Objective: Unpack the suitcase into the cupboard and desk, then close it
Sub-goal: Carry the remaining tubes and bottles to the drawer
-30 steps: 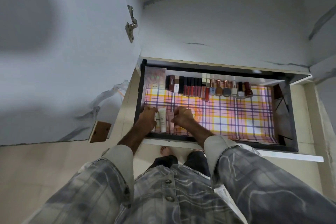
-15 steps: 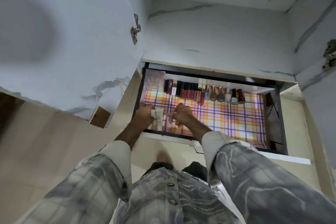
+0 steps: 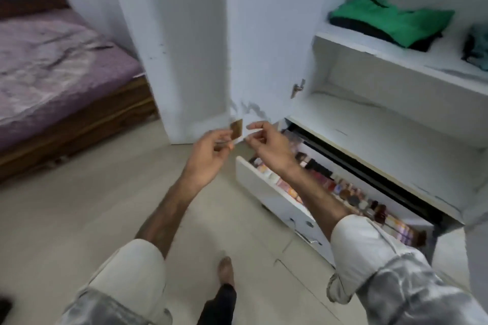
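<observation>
Floor tiles (image 3: 79,219) below raised hands, fingers loosely curled, beside open drawer (image 3: 274,200).

Open cupboard (image 3: 266,34) standing on the right, bed (image 3: 52,60) lying at the far left.

A drawer (image 3: 280,200) is sticking out at the cupboard's foot, with a row of small bottles (image 3: 351,192) sitting along its back. Above it, folded clothes (image 3: 390,18) are lying on the upper shelf (image 3: 396,60). Both hands, left hand (image 3: 211,155) and right hand (image 3: 266,145), are hanging before the cupboard door, left of the drawer.
</observation>
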